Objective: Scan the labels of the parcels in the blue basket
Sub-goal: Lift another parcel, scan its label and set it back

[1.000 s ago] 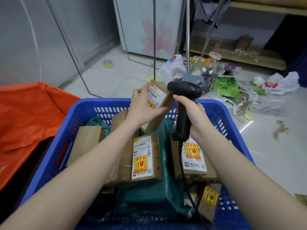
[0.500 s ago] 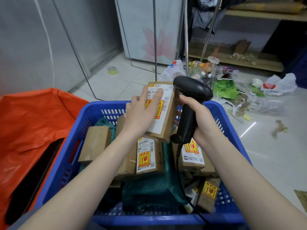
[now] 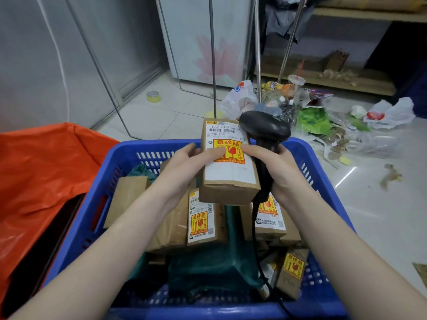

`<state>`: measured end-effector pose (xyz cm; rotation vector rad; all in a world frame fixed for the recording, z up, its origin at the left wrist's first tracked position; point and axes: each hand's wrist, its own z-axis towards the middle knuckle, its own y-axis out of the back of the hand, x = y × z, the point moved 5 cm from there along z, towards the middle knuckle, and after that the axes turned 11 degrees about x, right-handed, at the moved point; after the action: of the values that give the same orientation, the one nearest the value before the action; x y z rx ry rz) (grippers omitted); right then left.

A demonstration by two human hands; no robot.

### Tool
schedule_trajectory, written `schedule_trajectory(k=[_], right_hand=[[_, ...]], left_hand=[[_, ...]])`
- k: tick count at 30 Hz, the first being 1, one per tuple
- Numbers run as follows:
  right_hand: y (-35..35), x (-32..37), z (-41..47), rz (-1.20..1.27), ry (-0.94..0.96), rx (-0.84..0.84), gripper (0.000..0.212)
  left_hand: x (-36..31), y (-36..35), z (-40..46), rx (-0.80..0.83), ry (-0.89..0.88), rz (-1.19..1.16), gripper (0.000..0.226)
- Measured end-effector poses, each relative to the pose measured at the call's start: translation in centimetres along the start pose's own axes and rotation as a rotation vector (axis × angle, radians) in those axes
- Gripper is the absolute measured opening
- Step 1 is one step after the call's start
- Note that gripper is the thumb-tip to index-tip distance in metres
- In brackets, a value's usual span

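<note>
A brown cardboard parcel [image 3: 227, 181] with a white label and a yellow-red fragile sticker is held above the blue basket [image 3: 92, 204], label face up. My left hand [image 3: 182, 167] grips its left side, thumb across the sticker. My right hand [image 3: 280, 167] holds a black handheld scanner [image 3: 265, 130] by its handle, fingertips touching the parcel's right edge; the scanner head sits just beside the parcel's top right corner. Several more labelled brown parcels [image 3: 203, 220] and a dark green bag [image 3: 217, 269] lie in the basket.
An orange bag [image 3: 41, 172] lies left of the basket. Litter and plastic bags [image 3: 318, 121] cover the floor beyond and to the right. A roll of tape [image 3: 153, 97] sits on the tiles near metal rack legs [image 3: 213, 65]. The scanner cable hangs into the basket.
The parcel has been turned from tilted on edge to label face up and brought closer to me. The scanner stayed beside it, and my view dipped toward the basket.
</note>
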<state>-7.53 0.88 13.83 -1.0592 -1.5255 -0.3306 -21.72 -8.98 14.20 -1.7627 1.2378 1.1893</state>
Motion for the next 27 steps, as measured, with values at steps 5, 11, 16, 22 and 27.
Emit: schedule_trajectory(k=[5, 11, 16, 22, 27], right_hand=[[-0.2, 0.0, 0.5, -0.032, 0.011, -0.017, 0.03], [-0.3, 0.4, 0.5, -0.05, 0.007, -0.009, 0.026], [0.1, 1.4, 0.5, -0.165, 0.051, -0.096, 0.022], [0.0, 2.4, 0.3, -0.024, -0.135, 0.092, 0.025], [-0.2, 2.5, 0.0, 0.056, -0.236, 0.159, 0.032]], left_hand=[[0.8, -0.8, 0.5, 0.083, 0.044, -0.184, 0.046], [1.0, -0.9, 0.9, 0.07, 0.011, -0.177, 0.066], [0.8, 0.1, 0.8, -0.017, -0.013, -0.079, 0.07], [-0.5, 0.9, 0.4, -0.095, -0.093, 0.071, 0.051], [-0.7, 1.2, 0.2, -0.157, -0.146, 0.117, 0.046]])
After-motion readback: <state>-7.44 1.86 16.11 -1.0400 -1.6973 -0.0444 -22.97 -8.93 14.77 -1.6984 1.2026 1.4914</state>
